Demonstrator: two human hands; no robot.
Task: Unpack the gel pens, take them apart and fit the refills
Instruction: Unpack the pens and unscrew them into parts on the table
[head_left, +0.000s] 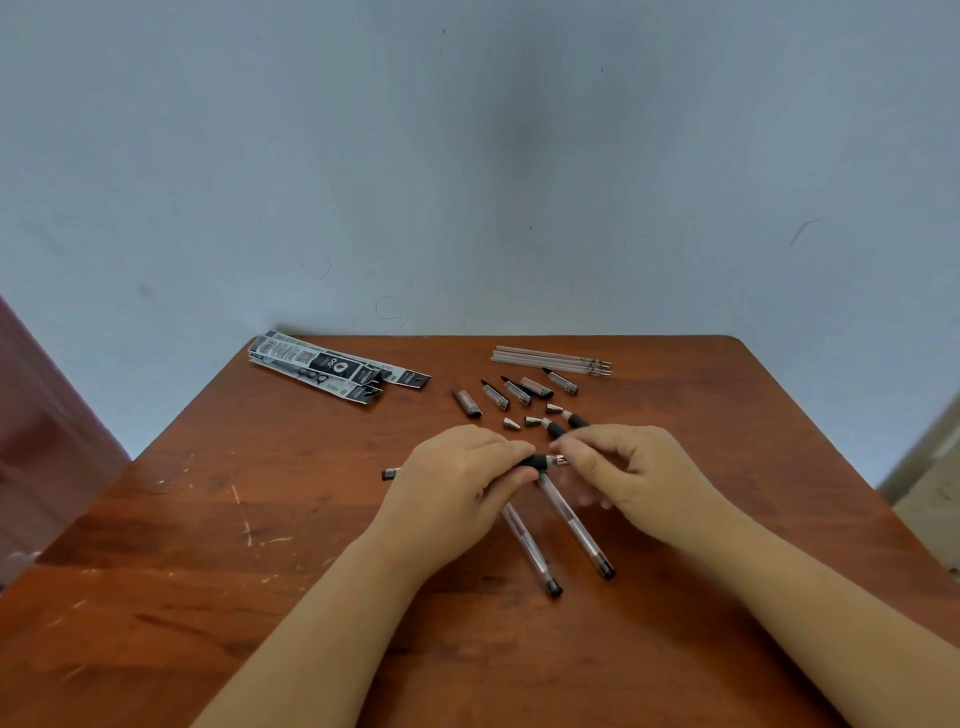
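A brown wooden table (311, 519) stands against a pale blue wall (467, 156) and carries, at its far left, a pile of flat black-and-white wrappers (332, 370) whose print is too small to read and whose contents cannot be told. The left hand (457, 475) grips a pen (540, 461) by its black sleeve while the right hand (618, 467) pinches its metal tip. Two clear barrels (576, 525) lie beneath the hands, four refills (550, 359) lie at the far right, and caps (496, 395) and metal tips (511, 424) lie between.
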